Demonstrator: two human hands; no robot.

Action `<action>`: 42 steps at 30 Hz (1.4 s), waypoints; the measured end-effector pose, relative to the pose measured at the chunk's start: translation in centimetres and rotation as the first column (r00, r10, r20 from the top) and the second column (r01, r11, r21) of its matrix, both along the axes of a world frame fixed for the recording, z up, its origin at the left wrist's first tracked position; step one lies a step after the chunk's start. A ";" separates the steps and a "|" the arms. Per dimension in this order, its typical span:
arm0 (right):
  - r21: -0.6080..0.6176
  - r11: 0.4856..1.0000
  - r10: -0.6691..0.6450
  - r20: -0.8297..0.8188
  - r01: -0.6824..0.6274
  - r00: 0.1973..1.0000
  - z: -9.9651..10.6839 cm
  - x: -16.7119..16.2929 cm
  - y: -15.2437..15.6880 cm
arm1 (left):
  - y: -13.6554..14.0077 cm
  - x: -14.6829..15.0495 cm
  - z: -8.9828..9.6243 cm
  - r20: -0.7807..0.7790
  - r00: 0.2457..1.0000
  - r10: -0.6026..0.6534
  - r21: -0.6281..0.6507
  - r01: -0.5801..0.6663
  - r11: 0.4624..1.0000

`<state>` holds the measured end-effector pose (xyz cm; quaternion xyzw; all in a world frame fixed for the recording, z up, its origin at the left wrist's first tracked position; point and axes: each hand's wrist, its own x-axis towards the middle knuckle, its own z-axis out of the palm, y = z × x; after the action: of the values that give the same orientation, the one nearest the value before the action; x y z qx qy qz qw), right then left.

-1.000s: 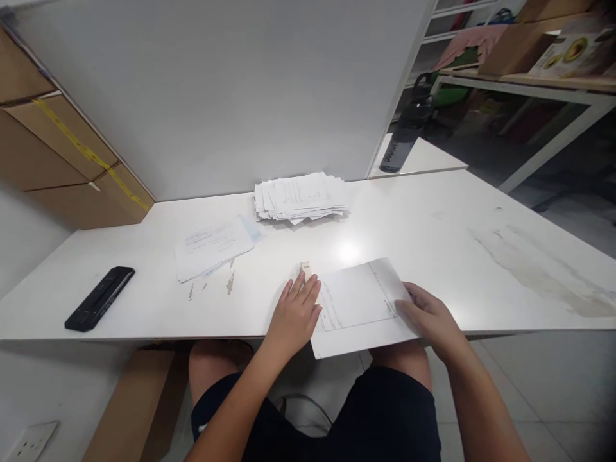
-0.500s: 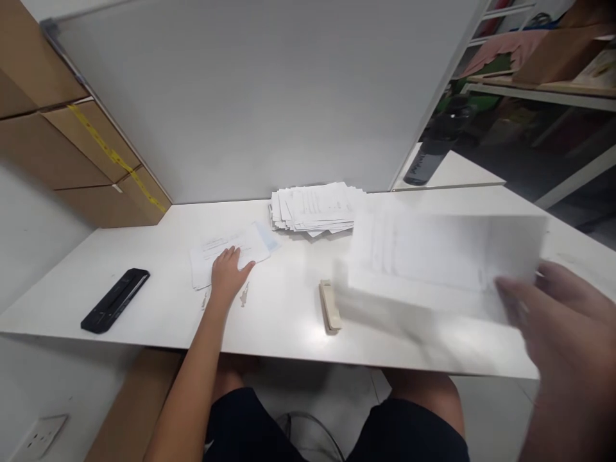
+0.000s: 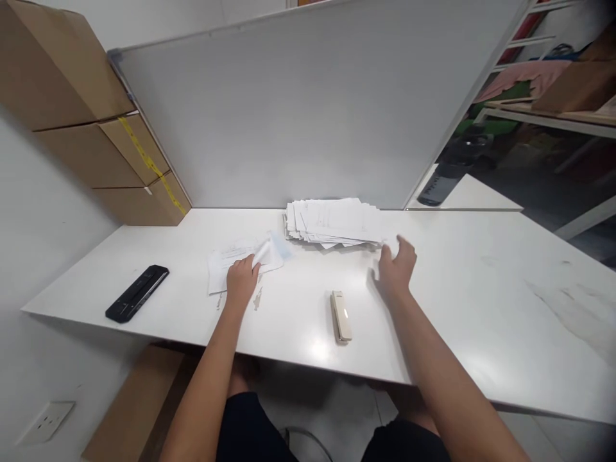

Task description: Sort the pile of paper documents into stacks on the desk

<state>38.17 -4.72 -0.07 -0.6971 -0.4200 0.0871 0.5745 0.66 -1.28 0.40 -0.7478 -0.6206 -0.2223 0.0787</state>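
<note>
The stapler point(image 3: 341, 316) lies on the desk point(image 3: 298, 333), its long axis running away from the person. Left of the stapler and farther off are the sheets point(image 3: 221, 268), long side mostly crosswise, right under the left hand point(image 3: 242, 280), much the nearer hand; its fingers are closed on a curled-up part of the top one. Right of the stapler and farther off, the right hand point(image 3: 397, 264) is spread, holding nothing visible. Beyond the stapler sits the pile point(image 3: 339, 221), right end just beside that hand.
</note>
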 end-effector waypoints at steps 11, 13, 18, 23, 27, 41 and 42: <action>0.081 0.761 0.634 -0.302 -0.643 0.712 2.2 -5.1 -4.8 | -2.1 4.9 -1.8 0.230 0.934 -0.274 0.187 0.234 0.954; 0.154 0.663 0.724 -0.378 -0.732 0.577 1.4 -4.9 -4.3 | -2.4 7.8 -1.7 0.113 0.886 -0.450 0.124 0.437 0.891; 0.232 0.664 0.711 -0.491 -0.711 0.504 -0.6 -3.9 -3.7 | -3.3 11.8 0.3 -0.066 0.719 -0.692 0.046 0.695 0.718; 0.230 0.766 0.625 -0.484 -0.600 0.613 -1.0 -2.9 -3.1 | -3.4 10.9 1.1 0.047 0.694 -0.719 -0.011 0.720 0.694; 0.279 0.727 0.679 -0.421 -0.627 0.601 0.0 -2.7 -3.5 | -1.9 10.5 -0.1 0.352 0.775 -0.526 -0.018 0.567 0.823; 0.326 0.848 0.512 -0.306 -0.417 0.802 2.1 -2.5 -4.7 | -0.9 9.7 -0.3 0.830 0.475 -0.293 0.147 0.321 0.936; 0.298 0.856 0.503 -0.286 -0.423 0.815 2.0 -2.5 -4.6 | -1.1 9.6 -0.1 0.808 0.512 -0.292 0.174 0.265 0.948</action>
<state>35.62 -9.28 1.97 -0.4773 -0.4744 0.3018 0.6753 10.22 -2.33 0.30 -0.6444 -0.4534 -0.5642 -0.2466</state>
